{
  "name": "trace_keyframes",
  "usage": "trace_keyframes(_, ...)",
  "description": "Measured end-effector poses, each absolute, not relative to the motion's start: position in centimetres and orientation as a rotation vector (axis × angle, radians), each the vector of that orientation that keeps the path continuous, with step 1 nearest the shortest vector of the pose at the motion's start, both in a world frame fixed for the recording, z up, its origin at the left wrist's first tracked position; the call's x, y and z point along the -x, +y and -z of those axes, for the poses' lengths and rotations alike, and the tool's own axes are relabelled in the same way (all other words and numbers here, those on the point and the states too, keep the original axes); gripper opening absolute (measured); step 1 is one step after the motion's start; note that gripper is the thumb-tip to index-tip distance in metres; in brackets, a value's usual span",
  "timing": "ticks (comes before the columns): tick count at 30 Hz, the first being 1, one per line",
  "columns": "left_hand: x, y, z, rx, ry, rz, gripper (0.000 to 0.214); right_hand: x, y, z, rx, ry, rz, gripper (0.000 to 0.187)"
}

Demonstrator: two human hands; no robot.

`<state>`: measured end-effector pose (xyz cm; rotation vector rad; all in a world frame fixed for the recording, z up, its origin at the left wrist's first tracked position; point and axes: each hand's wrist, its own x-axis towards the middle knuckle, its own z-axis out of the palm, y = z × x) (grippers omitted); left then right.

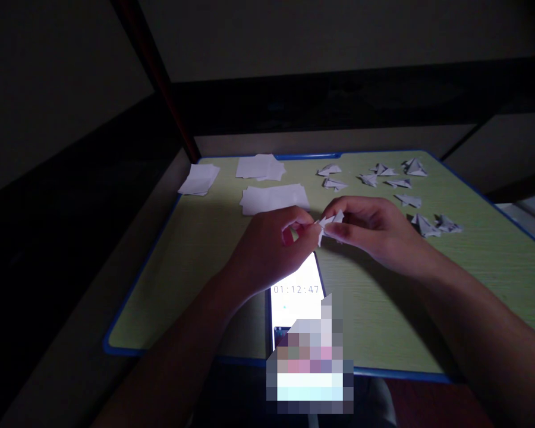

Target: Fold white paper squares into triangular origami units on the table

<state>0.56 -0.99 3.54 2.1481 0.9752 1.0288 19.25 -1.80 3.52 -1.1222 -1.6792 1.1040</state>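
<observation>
While the pale green, blue-rimmed rectangular table (196, 249) is being lit only dimly, stacks of flat white paper sheets (274, 198) and small folded white paper shapes (421, 226) are being seen along its far side. Above its middle, the fingertips of the left hand (267, 249) and right hand (374, 229) are being closed on a tiny folded white paper piece (327, 226). Being judged light, thin and crushable, it is best being taken by its folded edges. Its creases are being lost in shadow.
</observation>
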Motion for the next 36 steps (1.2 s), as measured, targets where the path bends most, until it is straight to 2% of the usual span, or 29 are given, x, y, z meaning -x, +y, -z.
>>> trace_keyframes(36, -0.56, -1.03, -3.78, -2.192, 0.998, -0.977, 0.014, -19.34, -1.83, -3.64, 1.108, -1.674, -1.138, 0.007)
